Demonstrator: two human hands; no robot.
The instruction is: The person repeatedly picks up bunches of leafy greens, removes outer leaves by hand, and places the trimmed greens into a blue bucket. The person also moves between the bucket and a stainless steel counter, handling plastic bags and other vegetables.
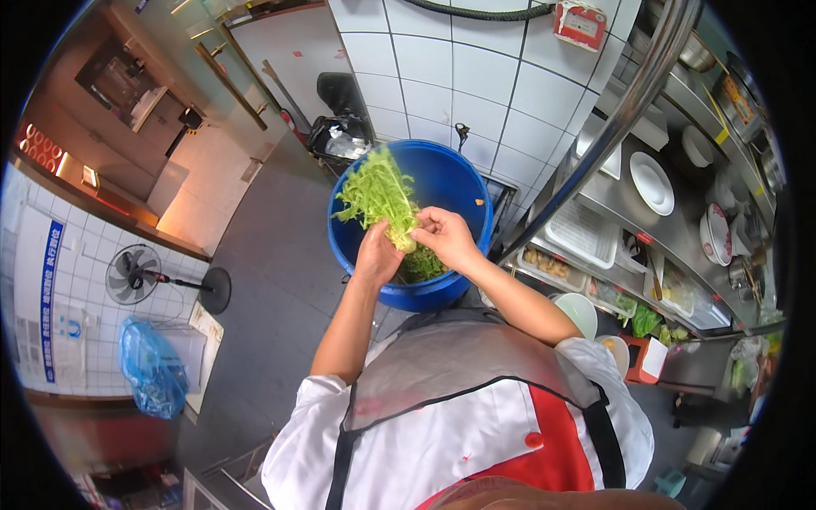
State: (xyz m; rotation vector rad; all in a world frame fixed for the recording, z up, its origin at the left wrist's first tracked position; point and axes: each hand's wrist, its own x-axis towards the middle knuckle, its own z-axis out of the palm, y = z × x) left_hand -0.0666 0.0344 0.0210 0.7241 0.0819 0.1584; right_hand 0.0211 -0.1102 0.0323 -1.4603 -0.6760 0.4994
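Observation:
A head of frisée-like leafy greens (379, 191) is held over a large blue plastic barrel (472, 172), its pale root end towards me. My left hand (377, 258) cups the base from the left and below. On the right side of the base, my right hand (446, 236) pinches at the stems with thumb and fingers. Inside the barrel lie dark green leaf scraps (422, 264), partly hidden by my hands. A small orange-brown scrap (479, 202) sticks to the barrel's inner wall.
A black-lined bin (344, 140) stands behind the barrel at the left. To the right are steel shelves with a white plate (651, 183) and a white basket (583, 233), behind a slanting metal pole (590, 166). A standing fan (134, 275) is at the left.

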